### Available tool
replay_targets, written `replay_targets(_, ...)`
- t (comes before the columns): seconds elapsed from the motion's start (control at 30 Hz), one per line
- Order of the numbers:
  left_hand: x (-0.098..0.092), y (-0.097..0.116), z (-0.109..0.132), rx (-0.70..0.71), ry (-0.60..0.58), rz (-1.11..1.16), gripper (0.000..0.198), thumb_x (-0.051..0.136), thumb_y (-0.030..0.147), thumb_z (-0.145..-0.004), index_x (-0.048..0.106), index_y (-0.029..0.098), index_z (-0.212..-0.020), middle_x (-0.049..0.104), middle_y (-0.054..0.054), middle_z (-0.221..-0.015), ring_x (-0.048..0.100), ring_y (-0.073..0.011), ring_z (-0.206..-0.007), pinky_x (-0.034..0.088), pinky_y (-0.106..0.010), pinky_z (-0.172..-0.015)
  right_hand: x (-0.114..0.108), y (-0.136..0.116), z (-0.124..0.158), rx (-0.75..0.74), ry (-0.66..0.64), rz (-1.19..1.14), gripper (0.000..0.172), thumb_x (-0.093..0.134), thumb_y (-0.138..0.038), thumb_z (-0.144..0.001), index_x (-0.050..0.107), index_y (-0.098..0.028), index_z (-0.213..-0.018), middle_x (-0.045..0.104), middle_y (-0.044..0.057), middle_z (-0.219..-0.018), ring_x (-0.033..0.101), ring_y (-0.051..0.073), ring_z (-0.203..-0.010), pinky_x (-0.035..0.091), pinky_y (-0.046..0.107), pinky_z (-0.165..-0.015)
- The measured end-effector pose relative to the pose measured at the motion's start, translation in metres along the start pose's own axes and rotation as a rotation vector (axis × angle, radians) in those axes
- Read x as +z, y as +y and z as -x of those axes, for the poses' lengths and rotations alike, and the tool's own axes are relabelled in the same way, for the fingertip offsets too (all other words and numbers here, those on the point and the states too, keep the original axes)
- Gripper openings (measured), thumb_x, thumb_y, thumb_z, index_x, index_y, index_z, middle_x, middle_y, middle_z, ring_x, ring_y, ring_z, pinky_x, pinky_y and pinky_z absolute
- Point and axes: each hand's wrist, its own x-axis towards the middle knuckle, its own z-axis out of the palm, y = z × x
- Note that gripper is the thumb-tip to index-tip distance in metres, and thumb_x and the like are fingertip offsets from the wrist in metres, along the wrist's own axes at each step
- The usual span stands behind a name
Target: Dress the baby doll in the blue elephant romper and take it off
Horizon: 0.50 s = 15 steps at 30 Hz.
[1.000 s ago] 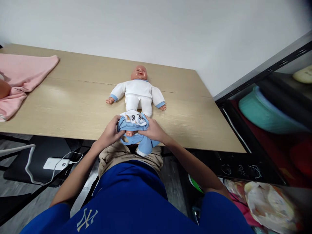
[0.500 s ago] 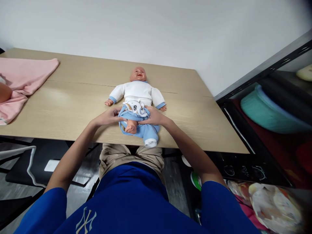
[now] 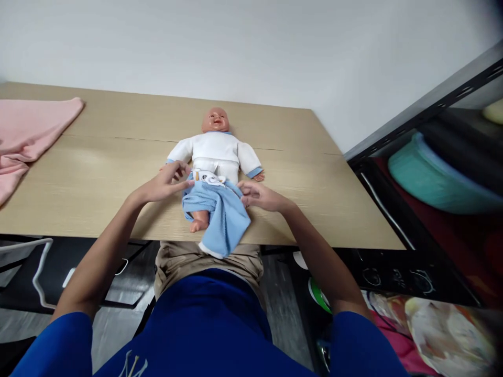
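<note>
Behind the light wooden tabletop (image 3: 118,173) stands a plain white wall (image 3: 176,47). At the left end of the tabletop lies a pink cloth (image 3: 35,125), and to the right, beyond its edge, there is a teal basin (image 3: 436,175). Near the middle of the tabletop a doll (image 3: 215,121) lies on its back, with the head towards the wall and the legs towards the person in a blue shirt (image 3: 192,324). It wears a white top (image 3: 214,146). Light-blue trousers (image 3: 228,209), with a white animal face (image 3: 215,179) at the waist, are around its lower legs. One bare foot (image 3: 199,224) comes out below, while the other trouser leg reaches past the front edge, its white hem (image 3: 210,250) over the person's lap. The left hand (image 3: 161,183) is at one side of the waist, thumb and fingers spread apart. The right hand (image 3: 263,196) is at the other side, fingers bent beside the fabric; whether they are closed on it, I cannot tell
</note>
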Motion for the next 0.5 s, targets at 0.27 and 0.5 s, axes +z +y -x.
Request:
replay_targets(0.27,-0.004,0.074,-0.061,0.277,-0.395,-0.255,0.069,0.086,0.076,-0.089,0.078,0.021,-0.130,0.077,-0.014,-0.143,0.064,-0.0395,-0.139,0.047,-0.051,-0.123,0.022,-0.012,0.008,-0.128,0.058,0.070,0.050,0.086,-0.062,-0.099,0.080,-0.024,-0.131,0.078,0.007,-0.126,0.072,0.029,-0.122,0.060,0.045,-0.114)
replay_targets(0.5,0.013,0.070,-0.114,0.272,-0.823,0.197,0.035,0.089,0.051,-0.093,0.077,0.021,-0.105,0.080,-0.003,-0.102,0.074,-0.0224,-0.096,0.056,-0.030,-0.088,0.031,-0.014,0.012,-0.062,0.035,-0.051,0.057,0.075,-0.068,-0.106,0.077,-0.021,-0.137,0.082,0.007,-0.125,0.076,0.027,-0.119,0.066,0.040,-0.105)
